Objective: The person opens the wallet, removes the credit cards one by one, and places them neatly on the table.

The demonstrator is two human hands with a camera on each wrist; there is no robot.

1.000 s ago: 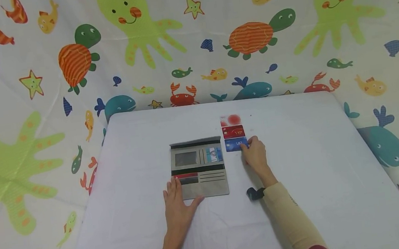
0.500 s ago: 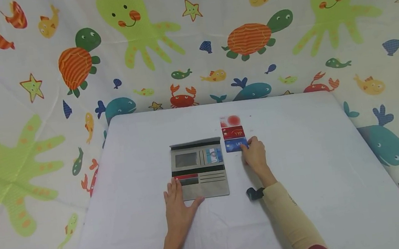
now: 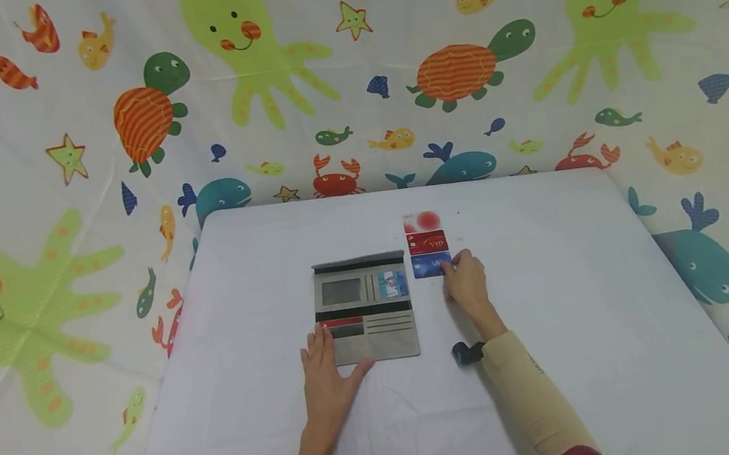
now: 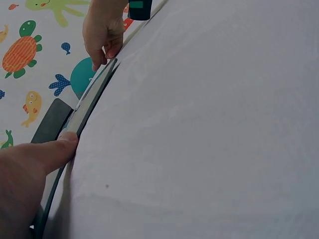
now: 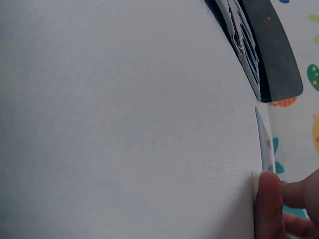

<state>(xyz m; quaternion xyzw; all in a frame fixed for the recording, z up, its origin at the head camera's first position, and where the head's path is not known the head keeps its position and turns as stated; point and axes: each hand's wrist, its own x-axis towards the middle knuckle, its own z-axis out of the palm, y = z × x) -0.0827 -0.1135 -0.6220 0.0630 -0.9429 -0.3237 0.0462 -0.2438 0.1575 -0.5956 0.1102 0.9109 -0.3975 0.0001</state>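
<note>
An open grey wallet point(image 3: 383, 344) lies flat on the white table, with a light-blue card point(image 3: 391, 284) in its upper right slots and a red card point(image 3: 341, 322) in a lower left slot. My left hand point(image 3: 325, 389) rests on its lower left part, fingers straight and thumb along the near edge. To the right of the wallet, my right hand point(image 3: 468, 285) pinches the right end of a blue VIP card point(image 3: 426, 265), which lies on the table. In the right wrist view the thumb point(image 5: 269, 204) hides much of that grip.
Above the blue card lie a red VIP card point(image 3: 427, 242) and a white card with a red circle point(image 3: 416, 222), in a column. Behind the table point(image 3: 585, 270) hangs a curtain point(image 3: 330, 44) printed with sea animals.
Both hands, the wallet and the cards keep their places. Only the head view has shifted slightly.
</note>
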